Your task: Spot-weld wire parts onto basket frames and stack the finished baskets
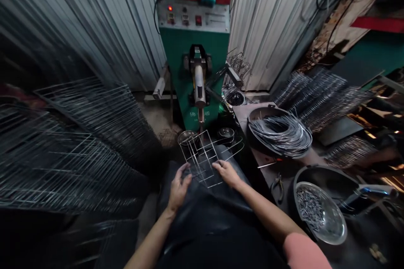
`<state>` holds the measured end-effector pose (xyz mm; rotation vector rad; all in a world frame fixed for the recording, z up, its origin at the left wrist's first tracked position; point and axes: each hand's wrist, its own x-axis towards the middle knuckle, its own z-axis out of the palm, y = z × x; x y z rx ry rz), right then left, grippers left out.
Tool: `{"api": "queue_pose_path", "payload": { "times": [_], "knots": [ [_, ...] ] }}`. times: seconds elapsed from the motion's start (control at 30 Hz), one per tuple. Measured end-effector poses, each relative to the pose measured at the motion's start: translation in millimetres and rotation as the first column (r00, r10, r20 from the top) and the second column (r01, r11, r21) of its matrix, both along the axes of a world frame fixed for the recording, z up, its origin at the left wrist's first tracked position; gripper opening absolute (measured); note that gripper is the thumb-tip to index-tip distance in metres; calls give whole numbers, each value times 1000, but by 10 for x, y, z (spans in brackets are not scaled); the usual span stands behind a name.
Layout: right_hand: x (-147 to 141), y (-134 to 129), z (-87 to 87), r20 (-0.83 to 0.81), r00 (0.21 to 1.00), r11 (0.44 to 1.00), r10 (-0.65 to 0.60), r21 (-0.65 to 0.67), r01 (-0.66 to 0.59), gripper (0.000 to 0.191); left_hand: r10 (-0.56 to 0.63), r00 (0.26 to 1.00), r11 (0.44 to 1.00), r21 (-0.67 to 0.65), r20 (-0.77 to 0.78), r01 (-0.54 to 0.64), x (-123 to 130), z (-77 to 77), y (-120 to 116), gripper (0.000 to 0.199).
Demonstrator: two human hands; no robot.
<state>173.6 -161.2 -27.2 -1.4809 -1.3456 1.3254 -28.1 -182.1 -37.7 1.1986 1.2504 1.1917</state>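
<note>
While the left hand (179, 188) and right hand (225, 173) are grasping its thin rods, a rectangular welded-wire frame (202, 156) is tilting upward above a glossy black apron (205, 222).

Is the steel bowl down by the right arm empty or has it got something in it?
Not empty: the steel bowl holds a heap of short metal pieces, piled towards its left side.
</note>
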Motion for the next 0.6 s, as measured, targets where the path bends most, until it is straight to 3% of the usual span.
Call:
{"api": "queue_pose_path", "payload": {
  "times": [0.07, 0.17, 0.37, 0.47, 0.53, 0.6],
  "knots": [
    [-106, 82, 41, -16, 998, 998, 62, 11, -62, 30, -5, 1000, 999, 46, -22, 6, 171, 82, 100, 52],
    [-163, 127, 94, 26, 988, 987, 154, 53, -155, 28, 78, 996, 996, 38, -35, -77, 340, 137, 252, 44],
    [110, -109, 345, 193, 943, 953, 271, 84, -291, 39, 192, 977, 980, 34, 96, -196, 258, 213, 550, 38],
    [317, -40, 522, 305, 950, 945, 71, 284, -162, 33, 171, 974, 984, 30, 149, -177, 192, 286, 715, 40],
    [422, 197, 624, 377, 915, 869, -142, 491, -68, 32, 147, 968, 987, 28, 205, -156, 177, 337, 821, 41],
    [480, 528, 687, 439, 866, 797, -239, 599, -84, 35, 132, 958, 989, 36, 255, -145, 172, 391, 917, 42]
  ]
}}
